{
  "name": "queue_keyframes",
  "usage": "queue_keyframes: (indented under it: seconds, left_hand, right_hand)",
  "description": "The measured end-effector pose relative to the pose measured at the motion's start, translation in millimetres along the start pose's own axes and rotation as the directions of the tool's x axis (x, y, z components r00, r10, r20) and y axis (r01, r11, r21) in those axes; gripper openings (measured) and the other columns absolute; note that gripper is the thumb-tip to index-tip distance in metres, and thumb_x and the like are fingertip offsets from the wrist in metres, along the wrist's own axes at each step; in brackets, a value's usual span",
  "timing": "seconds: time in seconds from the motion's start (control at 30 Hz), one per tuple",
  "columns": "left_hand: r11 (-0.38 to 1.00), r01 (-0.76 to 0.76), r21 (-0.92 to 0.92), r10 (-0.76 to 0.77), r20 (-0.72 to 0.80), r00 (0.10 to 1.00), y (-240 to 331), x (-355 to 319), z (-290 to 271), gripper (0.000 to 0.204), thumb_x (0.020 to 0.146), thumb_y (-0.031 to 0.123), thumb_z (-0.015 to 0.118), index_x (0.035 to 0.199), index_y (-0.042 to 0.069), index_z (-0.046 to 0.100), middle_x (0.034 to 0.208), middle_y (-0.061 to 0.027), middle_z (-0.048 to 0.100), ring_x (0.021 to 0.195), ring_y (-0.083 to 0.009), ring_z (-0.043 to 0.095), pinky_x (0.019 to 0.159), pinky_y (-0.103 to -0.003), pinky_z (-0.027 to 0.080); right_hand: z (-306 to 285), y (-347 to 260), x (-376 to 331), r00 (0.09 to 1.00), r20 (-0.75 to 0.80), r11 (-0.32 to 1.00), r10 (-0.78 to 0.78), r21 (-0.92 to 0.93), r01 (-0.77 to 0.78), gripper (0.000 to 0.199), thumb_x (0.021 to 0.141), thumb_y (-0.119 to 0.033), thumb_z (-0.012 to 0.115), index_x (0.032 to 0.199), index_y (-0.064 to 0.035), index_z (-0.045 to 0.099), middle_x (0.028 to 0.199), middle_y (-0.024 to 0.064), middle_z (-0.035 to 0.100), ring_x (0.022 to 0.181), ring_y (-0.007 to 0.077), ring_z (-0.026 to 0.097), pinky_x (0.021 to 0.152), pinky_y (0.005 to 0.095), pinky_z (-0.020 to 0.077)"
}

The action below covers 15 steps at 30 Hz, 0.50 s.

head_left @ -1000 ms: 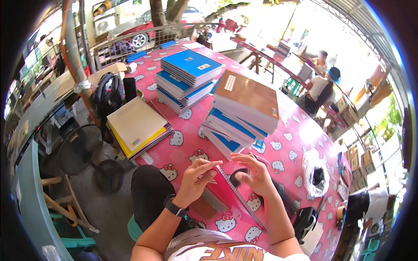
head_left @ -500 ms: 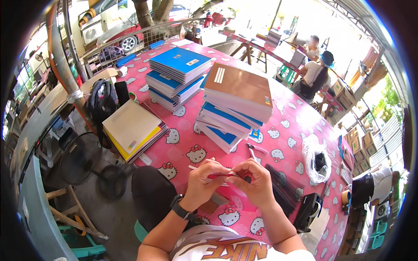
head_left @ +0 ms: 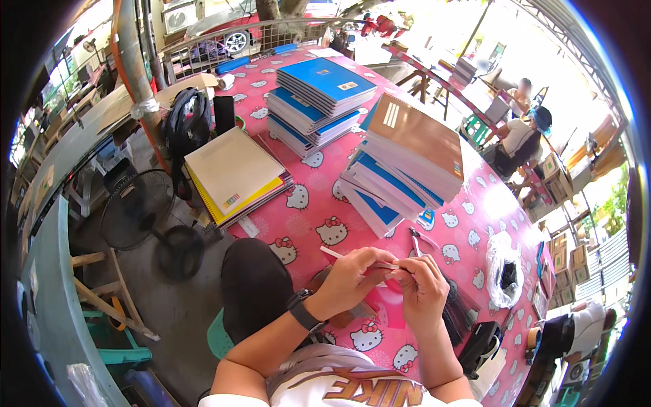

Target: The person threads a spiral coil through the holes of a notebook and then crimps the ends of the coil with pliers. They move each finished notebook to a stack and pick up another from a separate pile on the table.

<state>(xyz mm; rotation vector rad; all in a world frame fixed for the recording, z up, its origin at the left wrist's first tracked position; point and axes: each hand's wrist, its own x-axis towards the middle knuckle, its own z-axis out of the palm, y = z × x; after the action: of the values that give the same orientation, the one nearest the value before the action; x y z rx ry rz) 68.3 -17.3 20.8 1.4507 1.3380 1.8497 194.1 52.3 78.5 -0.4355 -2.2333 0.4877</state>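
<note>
Thin white stick (head_left: 352, 258) is pinched between my left hand (head_left: 349, 278) and right hand (head_left: 424, 288), fingers closed on it, held level above the table (head_left: 305, 183) for control.

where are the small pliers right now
In the head view, the small metal pliers lie on the pink patterned tablecloth, just beyond the right hand, beside the leaning stack of blue and brown notebooks.

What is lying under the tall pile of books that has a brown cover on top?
Under the tall pile lies the pink patterned tablecloth. A small pair of pliers lies on the cloth just in front of it. Whatever is directly beneath the pile is covered.
</note>
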Motion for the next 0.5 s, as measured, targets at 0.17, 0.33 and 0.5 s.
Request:
queue_keyframes:
  seconds: [0.17, 0.33, 0.5]
  left_hand:
    - [0.991, 0.089, 0.102, -0.039, -0.417, 0.908, -5, 7, -58, 0.014, 0.091, 0.015, 0.057, 0.098, 0.003, 0.059, 0.091, -0.0017, 0.062, 0.075, -0.0070, 0.056, 0.065, -0.024, 0.046]
    - [0.979, -0.201, -0.012, 0.070, -0.915, 0.397, -48, -3, -206, 0.028, 0.090, 0.013, 0.059, 0.115, 0.002, 0.051, 0.101, -0.0052, 0.057, 0.087, -0.0121, 0.058, 0.072, -0.023, 0.049]
    - [0.954, 0.283, -0.098, -0.221, -0.869, 0.444, -110, -46, -275, 0.034, 0.084, 0.005, 0.063, 0.114, -0.001, 0.050, 0.098, -0.0078, 0.059, 0.075, -0.0141, 0.062, 0.056, -0.025, 0.053]
  right_hand:
    - [-24, 9, 14, 0.996, -0.065, 0.991, -0.062, -0.119, 0.054, 0.056, 0.079, -0.032, 0.069, 0.119, 0.0003, 0.048, 0.116, 0.0146, 0.054, 0.104, 0.0272, 0.052, 0.092, 0.0389, 0.0384]
    - [-57, 59, 6, 0.902, -0.394, 0.981, 0.177, 0.148, -0.128, 0.044, 0.084, -0.022, 0.066, 0.119, -0.0011, 0.050, 0.119, 0.0106, 0.055, 0.112, 0.0228, 0.050, 0.094, 0.0374, 0.0386]
    - [-9, 77, 7, 0.974, -0.037, 0.972, 0.222, 0.085, -0.219, 0.020, 0.079, -0.006, 0.063, 0.099, -0.0045, 0.062, 0.105, 0.0097, 0.062, 0.098, 0.0242, 0.057, 0.083, 0.0345, 0.0455]
